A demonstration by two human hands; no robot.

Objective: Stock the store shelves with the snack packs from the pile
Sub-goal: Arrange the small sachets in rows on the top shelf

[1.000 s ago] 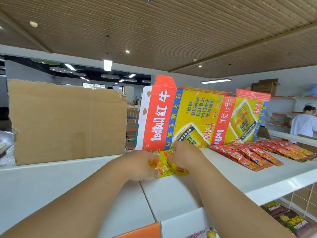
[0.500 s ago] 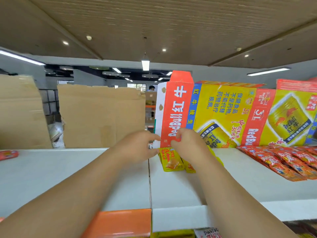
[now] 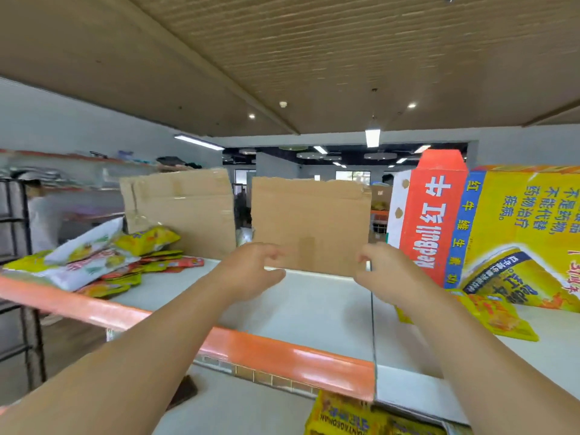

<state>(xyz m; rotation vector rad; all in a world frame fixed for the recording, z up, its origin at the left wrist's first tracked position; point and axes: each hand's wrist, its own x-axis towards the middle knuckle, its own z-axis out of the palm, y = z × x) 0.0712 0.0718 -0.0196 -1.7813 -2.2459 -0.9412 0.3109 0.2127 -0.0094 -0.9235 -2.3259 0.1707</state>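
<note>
Well, in the head view both bare forearms reach forward over the white shelf, and neither hand has anything in it. The left hand hangs just above the shelf top, its fingers loosely curled and the thumb apart from them, gripping nothing. The right hand is at the same height, fingers likewise relaxed and bent, also empty. The two hands are apart. A brown cardboard sheet stands upright at the back of the shelf, behind the space between them. A second cardboard sheet stands to its left, with a gap between the two.

The pile of snack packs lies at the far left of the shelf top (yellow, red and white bags heaped loosely, somewhat blurred), well apart from the left hand. To the right, yellow snack packs lie flat on the shelf just beside the right forearm. They are at the foot of a Red Bull carton, printed in red, blue and yellow, that stands at the back. An orange strip runs along the shelf's front edge. Below it, more yellow packs show on a lower level. At the far left stands a black rack, with a blurred person behind it.
</note>
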